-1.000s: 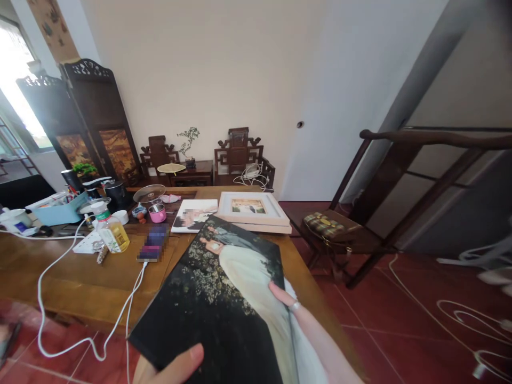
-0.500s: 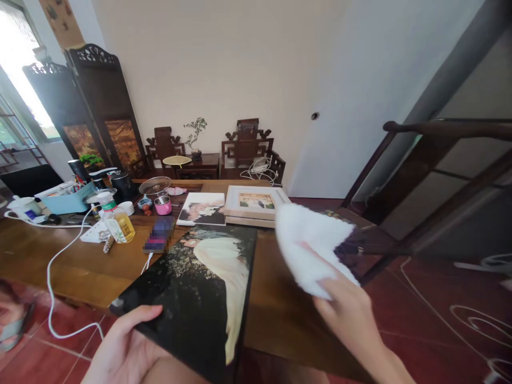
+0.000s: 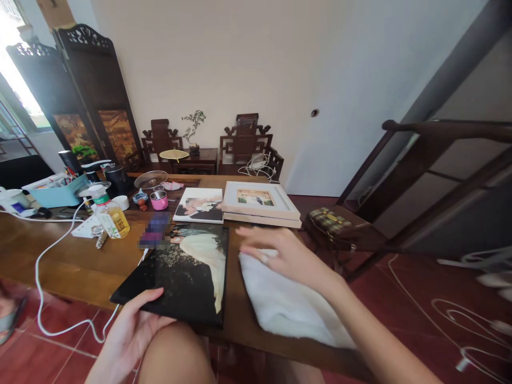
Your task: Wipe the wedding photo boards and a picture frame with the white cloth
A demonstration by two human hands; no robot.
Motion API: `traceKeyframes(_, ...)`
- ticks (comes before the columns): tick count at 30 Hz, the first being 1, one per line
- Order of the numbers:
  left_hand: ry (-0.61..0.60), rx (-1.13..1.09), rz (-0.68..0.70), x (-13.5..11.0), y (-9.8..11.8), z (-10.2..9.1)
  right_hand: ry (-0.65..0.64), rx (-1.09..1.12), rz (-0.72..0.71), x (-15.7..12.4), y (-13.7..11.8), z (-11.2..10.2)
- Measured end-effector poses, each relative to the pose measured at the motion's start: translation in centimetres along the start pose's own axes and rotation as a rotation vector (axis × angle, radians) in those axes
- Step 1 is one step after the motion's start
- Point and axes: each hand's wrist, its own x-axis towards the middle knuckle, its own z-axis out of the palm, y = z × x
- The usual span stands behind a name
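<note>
A large dark photo print [image 3: 184, 272] of a figure in a white gown lies flat on the wooden table [image 3: 60, 261]. My left hand [image 3: 132, 325] grips its near left edge, thumb on top. To the right of the print a white cloth [image 3: 288, 306] is spread on the table. My right hand [image 3: 280, 253] hovers over the cloth's far end with fingers stretched out, slightly blurred, a ring on one finger.
Behind the print lie a smaller photo canvas [image 3: 199, 205] and stacked light wooden frames [image 3: 260, 202]. A bottle of yellow liquid [image 3: 110, 218], a pink cup [image 3: 159, 200], a white cable [image 3: 52, 250] and clutter fill the table's left. A dark wooden chair [image 3: 360, 213] stands right.
The print went from tilted in both hands to lying flat on the table. My right hand let go of it, swung the white cloth over and laid it down beside the print.
</note>
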Motion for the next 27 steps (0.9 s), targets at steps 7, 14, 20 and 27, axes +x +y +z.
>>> traceKeyframes(7, 0.010, -0.017, -0.061, 0.2, -0.4, 0.1, -0.205, -0.427, -0.064, 15.0, 4.3, 7.1)
traceKeyframes(14, 0.004, -0.006, -0.038, 0.9, -0.1, -0.3, -0.389, -0.699, -0.087, 19.7, 6.7, 10.0)
traceKeyframes(20, 0.031, -0.031, -0.060, 1.7, -0.1, -0.4, -0.503, -0.781, -0.144, 20.9, 7.6, 11.2)
traceKeyframes(27, 0.030, -0.007, 0.075, 4.0, 0.5, 0.3, -0.307, -0.802, -0.157, 22.2, 7.2, 8.8)
